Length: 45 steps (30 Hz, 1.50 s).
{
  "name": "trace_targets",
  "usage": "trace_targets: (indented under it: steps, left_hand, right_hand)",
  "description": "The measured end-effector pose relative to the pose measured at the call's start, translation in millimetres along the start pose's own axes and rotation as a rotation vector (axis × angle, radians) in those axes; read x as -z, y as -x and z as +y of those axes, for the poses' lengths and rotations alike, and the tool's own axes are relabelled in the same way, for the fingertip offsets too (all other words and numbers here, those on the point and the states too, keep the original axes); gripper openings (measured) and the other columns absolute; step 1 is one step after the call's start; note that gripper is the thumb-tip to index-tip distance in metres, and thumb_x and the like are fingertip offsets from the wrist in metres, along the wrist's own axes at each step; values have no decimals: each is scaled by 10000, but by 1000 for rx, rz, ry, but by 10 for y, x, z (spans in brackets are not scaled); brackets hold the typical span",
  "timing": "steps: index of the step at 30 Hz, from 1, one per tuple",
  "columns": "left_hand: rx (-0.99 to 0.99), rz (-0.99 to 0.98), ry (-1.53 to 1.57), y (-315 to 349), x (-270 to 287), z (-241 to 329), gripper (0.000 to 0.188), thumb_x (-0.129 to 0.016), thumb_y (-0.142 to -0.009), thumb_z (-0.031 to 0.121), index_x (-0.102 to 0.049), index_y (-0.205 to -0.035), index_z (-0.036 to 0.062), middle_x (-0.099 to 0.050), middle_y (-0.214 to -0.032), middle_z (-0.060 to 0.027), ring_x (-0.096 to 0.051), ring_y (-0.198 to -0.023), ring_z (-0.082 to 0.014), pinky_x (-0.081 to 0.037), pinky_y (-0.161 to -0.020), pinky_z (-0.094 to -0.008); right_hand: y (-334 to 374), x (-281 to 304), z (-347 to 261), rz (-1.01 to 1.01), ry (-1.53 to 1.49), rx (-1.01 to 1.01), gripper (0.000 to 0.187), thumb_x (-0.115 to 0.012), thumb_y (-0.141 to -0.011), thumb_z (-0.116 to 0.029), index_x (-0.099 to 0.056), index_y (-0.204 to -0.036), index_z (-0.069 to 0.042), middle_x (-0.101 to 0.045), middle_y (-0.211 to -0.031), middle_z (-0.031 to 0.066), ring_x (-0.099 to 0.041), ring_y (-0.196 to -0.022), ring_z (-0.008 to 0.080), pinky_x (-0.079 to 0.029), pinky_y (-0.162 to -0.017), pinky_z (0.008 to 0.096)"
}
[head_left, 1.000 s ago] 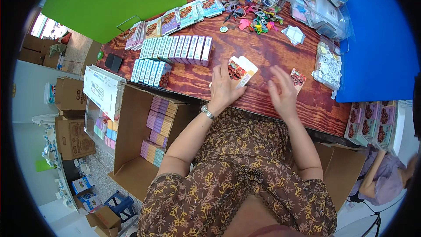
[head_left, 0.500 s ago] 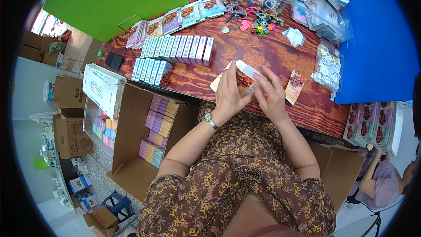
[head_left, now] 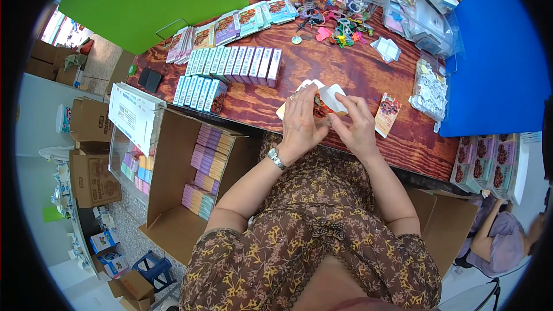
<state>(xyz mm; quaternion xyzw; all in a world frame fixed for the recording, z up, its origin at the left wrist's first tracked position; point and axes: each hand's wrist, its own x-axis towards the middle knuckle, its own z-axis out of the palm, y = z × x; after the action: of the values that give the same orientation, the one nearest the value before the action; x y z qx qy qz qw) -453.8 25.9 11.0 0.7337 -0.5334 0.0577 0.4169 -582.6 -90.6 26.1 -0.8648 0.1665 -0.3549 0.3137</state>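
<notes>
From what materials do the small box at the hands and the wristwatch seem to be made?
Small box: probably smooth paperboard, as its white flaps look thin and flat; gloss is unclear. Wristwatch: probably polished metal, since it looks silvery and shiny.

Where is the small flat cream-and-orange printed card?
In the head view, the card lies on the red-brown wooden table, between the person's right hand, on its left, and the pile of small white pieces, on its right.

At the table (head_left: 360,75) there, a carton (head_left: 321,106) sits between the person's left hand (head_left: 300,118) and right hand (head_left: 357,126), boxes (head_left: 234,64) leftward, a card (head_left: 386,114) rightward, trinkets (head_left: 344,34) behind.
</notes>
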Motion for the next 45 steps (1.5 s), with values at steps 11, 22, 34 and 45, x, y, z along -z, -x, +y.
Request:
trace_targets:
  steps: [11,22,34,45]
  left_hand:
    - [64,28,145,-94,106,99,804,-826,-679,131,-452,-1386,41,-590,-1279,-191,-610,-1142,-375,-538,-910,-440]
    - [79,76,179,-95,51,137,722,-814,-667,115,-483,-1304,45,-591,-1181,-192,-619,-1067,-384,-538,-856,-448]
    - [-84,22,56,-107,101,109,695,-814,-644,67,-527,-1277,73,-581,-1217,-164,-604,-989,-367,-511,-840,-453]
    - [-43,-24,-16,-31,100,97,850,-844,-667,110,-444,-1411,11,-582,-1299,-183,-610,-1067,-370,-503,-868,-445]
  right_hand:
    - [75,-74,73,139,50,189,359,-792,-812,-36,-652,-1142,-22,-614,-1175,169,-684,-916,284,-597,-709,360]
    - [22,0,-68,167,124,207,397,-755,-847,-8,-641,-1227,-4,-603,-1162,163,-696,-919,265,-620,-703,323]
    - [-59,103,-67,189,-535,-384,233,-555,-1040,-143,-651,-1184,12,-639,-1166,90,-641,-999,134,-547,-843,274]
    - [-103,113,-126,-29,-293,-259,213,-679,-936,-116,-706,-1132,-36,-681,-963,104,-696,-813,193,-558,-699,307]
